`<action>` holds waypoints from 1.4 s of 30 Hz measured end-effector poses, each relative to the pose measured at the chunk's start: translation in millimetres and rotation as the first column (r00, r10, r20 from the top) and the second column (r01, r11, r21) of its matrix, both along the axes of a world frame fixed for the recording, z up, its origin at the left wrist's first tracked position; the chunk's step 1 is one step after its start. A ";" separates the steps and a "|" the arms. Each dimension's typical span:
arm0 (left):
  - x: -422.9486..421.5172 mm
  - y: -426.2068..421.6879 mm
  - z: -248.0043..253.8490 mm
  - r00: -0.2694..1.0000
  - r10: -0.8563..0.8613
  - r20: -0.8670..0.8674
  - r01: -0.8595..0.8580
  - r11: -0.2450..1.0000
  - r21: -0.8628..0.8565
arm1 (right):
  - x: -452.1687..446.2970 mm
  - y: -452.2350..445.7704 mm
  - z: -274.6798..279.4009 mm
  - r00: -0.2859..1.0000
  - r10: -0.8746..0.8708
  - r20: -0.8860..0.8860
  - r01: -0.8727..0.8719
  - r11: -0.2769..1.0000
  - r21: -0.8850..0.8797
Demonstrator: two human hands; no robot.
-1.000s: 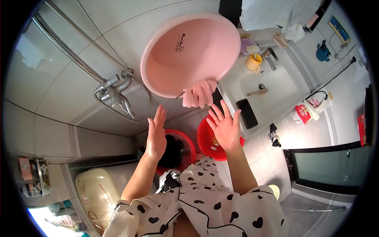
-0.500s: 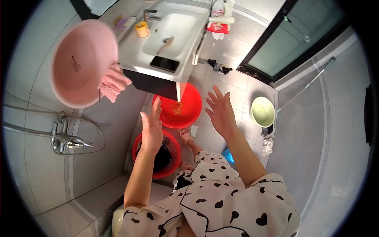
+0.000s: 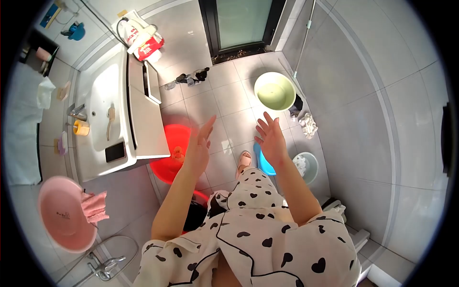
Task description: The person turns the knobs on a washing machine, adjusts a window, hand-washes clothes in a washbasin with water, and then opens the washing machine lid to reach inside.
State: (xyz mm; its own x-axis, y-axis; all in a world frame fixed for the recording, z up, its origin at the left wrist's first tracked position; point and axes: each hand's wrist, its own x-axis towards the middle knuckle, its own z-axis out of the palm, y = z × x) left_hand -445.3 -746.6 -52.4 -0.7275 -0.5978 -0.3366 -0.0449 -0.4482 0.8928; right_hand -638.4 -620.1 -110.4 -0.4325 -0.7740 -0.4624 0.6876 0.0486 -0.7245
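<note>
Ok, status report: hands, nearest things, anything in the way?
Left hand and right hand open, holding nothing. Round red basin on pale tiled floor, partly behind left hand. Bright blue container partly hidden by right hand. In between: pink-sandalled foot.

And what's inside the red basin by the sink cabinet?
An orange item, too unclear to identify, shows inside the red basin. The left hand and sink cabinet cover parts of the basin, hiding anything there.
</note>
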 end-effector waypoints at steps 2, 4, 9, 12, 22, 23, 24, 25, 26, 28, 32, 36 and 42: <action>-55.3 -20.0 -13.5 0.999 -0.053 0.003 0.053 0.995 0.088 | -43.4 -9.4 -7.5 0.999 -0.051 0.011 0.049 0.995 0.088; -102.0 -35.3 -24.9 0.995 -0.096 -0.002 0.095 0.986 0.134 | -82.8 -17.3 -18.3 0.997 -0.075 -0.016 0.076 0.988 0.133; -183.6 -81.6 -65.3 0.984 -0.172 0.043 0.156 0.956 0.249 | -154.5 -50.8 -57.6 0.981 -0.192 0.001 0.186 0.950 0.249; -224.5 -114.0 -102.5 0.975 -0.209 0.074 0.174 0.929 0.328 | -181.7 -76.4 -96.2 0.954 -0.291 0.065 0.261 0.920 0.291; -386.8 -196.7 -286.9 0.832 -0.521 0.189 0.367 0.773 0.517 | -238.7 -170.4 -238.7 0.825 -0.537 0.177 0.396 0.773 0.495; -402.6 -204.8 -313.2 0.811 -0.545 0.213 0.371 0.761 0.532 | -245.8 -177.4 -266.4 0.807 -0.560 0.189 0.397 0.750 0.528; -416.4 -212.8 -340.0 0.795 -0.558 0.237 0.365 0.752 0.549 | -252.9 -183.0 -295.9 0.789 -0.582 0.198 0.396 0.728 0.559; -431.1 -216.5 -360.6 0.786 -0.520 0.334 0.277 0.779 0.562 | -259.8 -186.4 -322.9 0.771 -0.602 0.209 0.390 0.705 0.592; -441.1 -220.2 -385.4 0.787 -0.503 0.357 0.260 0.795 0.548 | -267.7 -188.3 -350.1 0.753 -0.620 0.222 0.376 0.682 0.627; -459.2 -226.0 -430.9 0.791 -0.485 0.372 0.244 0.809 0.535 | -276.8 -185.6 -419.7 0.685 -0.701 0.200 0.403 0.593 0.697; -469.2 -219.4 -511.9 0.788 -0.481 0.385 0.163 0.765 0.623 | -311.2 -170.4 -532.8 0.628 -0.734 0.259 0.302 0.537 0.787; -472.7 -207.3 -573.2 0.815 -0.455 0.358 0.128 0.745 0.655 | -340.2 -167.5 -602.1 0.537 -0.781 0.319 0.296 0.528 0.796; -488.0 -186.5 -659.5 0.841 -0.380 0.385 0.038 0.752 0.658 | -363.3 -167.8 -661.5 0.339 -0.887 0.313 0.277 0.412 0.868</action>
State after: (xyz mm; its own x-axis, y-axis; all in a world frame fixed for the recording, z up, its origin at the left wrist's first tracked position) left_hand -933.3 -933.1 -711.8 -0.4530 0.0079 -0.8915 -0.5364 -0.8011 0.2655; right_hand -1001.6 -787.9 -771.9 0.0548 0.1606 -0.9855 0.8982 -0.4391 -0.0216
